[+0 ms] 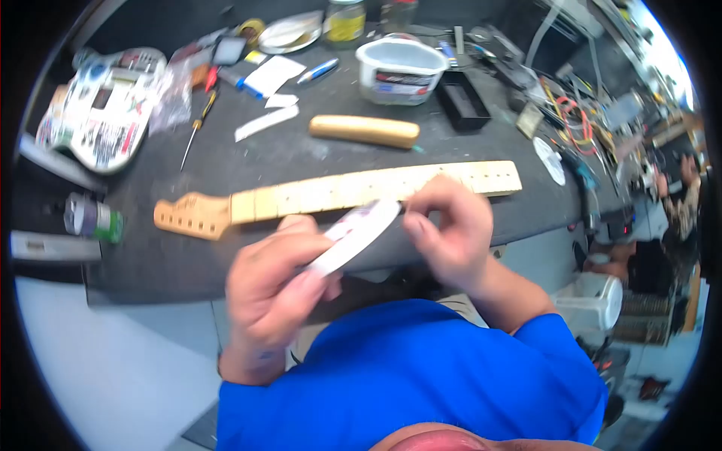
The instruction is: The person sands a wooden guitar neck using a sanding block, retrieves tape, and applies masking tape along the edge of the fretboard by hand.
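My left hand (278, 278) is closed around a white, narrow, curved thing with purplish print (356, 239), which looks like a roll of tape seen nearly edge-on. It is tilted, its far end pointing up and right. My right hand (455, 225) is by that far end, thumb and fingers curled in a pinch; what lies between them is too blurred to tell. Just beyond both hands a pale wooden guitar neck (316, 193) lies across the dark workbench (150, 278), its headstock (192, 216) at the left.
Behind the neck lie a rounded wooden block (365, 131), a white strip (266, 123), a white tub (398, 71) and a black tray (462, 101). A sticker-covered guitar body (105, 113) and a screwdriver (198, 128) are at left. Tools and cables crowd the right; another person (654, 233) is there.
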